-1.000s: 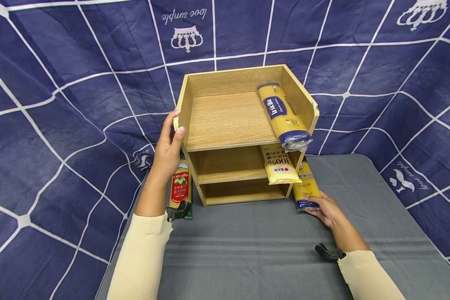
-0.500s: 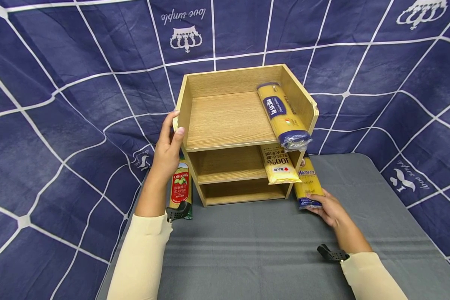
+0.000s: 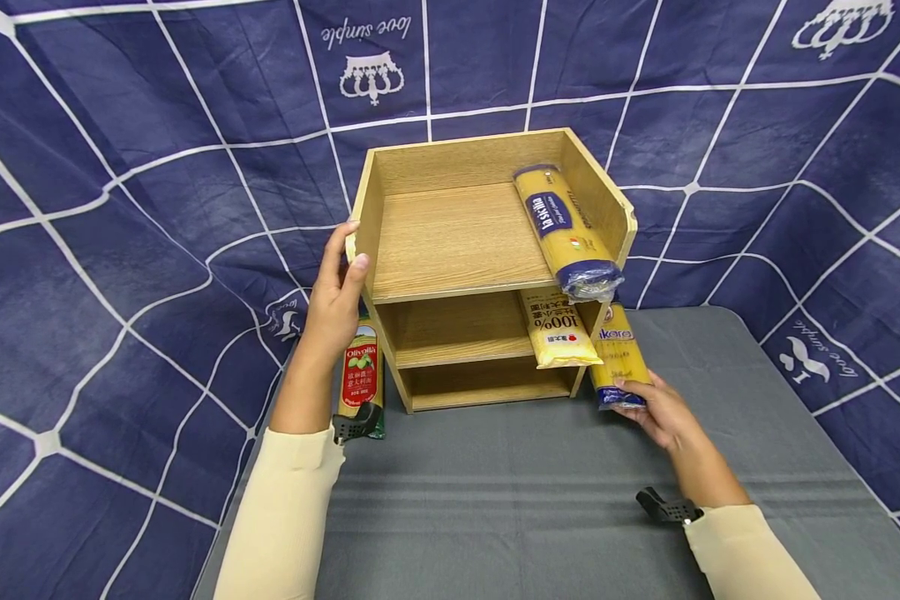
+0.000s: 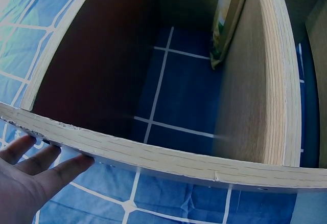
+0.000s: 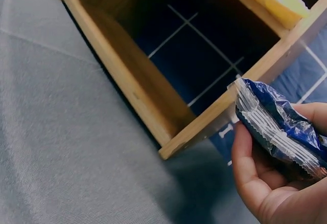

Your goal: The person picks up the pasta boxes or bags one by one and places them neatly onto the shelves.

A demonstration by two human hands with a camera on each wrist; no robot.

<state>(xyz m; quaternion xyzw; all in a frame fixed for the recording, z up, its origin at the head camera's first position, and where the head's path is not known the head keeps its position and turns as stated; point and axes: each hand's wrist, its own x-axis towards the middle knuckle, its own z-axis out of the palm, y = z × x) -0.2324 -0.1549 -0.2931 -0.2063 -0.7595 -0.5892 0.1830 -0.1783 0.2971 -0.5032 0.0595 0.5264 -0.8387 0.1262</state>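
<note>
My right hand (image 3: 663,412) pinches the near blue end of a yellow pasta packet (image 3: 619,348), beside the right wall of the small wooden shelf (image 3: 457,237). In the right wrist view, thumb and fingers hold the crimped clear end of that packet (image 5: 278,132); its far part lies out of that view. My left hand (image 3: 335,304) rests against the front edge of the shelf's upper left side panel. Straight fingers (image 4: 66,170) touch the panel's outer side in the left wrist view, where the thumb is hidden.
A yellow-and-blue pasta packet (image 3: 562,225) lies on the top tier at right. Another yellow packet (image 3: 560,333) juts from the middle tier. A red-labelled pasta packet (image 3: 361,367) lies left of the shelf. Grey cloth (image 3: 480,500) covers the table; blue checked fabric (image 3: 465,58) hangs behind.
My right hand and its pasta packet have shifted slightly away from me and to the right, along the shelf's side. The left hand and the shelf stay in place.
</note>
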